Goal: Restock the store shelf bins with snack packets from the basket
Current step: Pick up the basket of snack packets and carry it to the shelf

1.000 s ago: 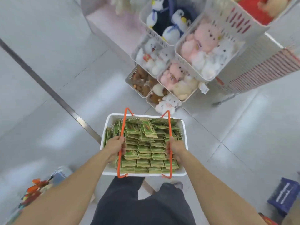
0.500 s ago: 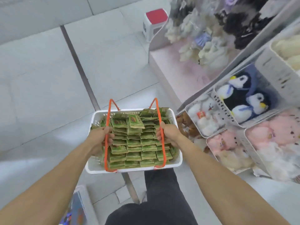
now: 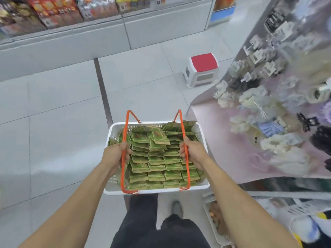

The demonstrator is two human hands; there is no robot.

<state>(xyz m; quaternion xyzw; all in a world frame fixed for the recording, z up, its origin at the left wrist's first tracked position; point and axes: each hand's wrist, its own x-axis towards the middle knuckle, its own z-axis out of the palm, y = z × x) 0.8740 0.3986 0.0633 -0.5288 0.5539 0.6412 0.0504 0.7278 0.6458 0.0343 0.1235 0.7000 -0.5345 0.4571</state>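
1. Basket (image 3: 201,186), white with two orange handles, is held out in front of the person above the tiled floor (image 3: 62,97); green packets (image 3: 155,158) fill it in overlapping rows, heaped highest at its far end.
2. Bin (image 3: 208,212) at lower right holds brownish goods, too blurred to name.
3. Left hand (image 3: 116,154) is curled round the left handle (image 3: 123,169), and right hand (image 3: 194,152) is curled round the right handle (image 3: 186,163); the packets lie between and just below both fists.
4. Shelf (image 3: 59,10) of red and orange packs runs along the top, well apart from the basket; a stool (image 3: 201,68) stands on the floor beyond it.
5. Since half a second ago the view has swung: the toy bins have gone to the lower right corner, the stool sits nearer the middle, the shelf has come in, and both hands keep their grips.
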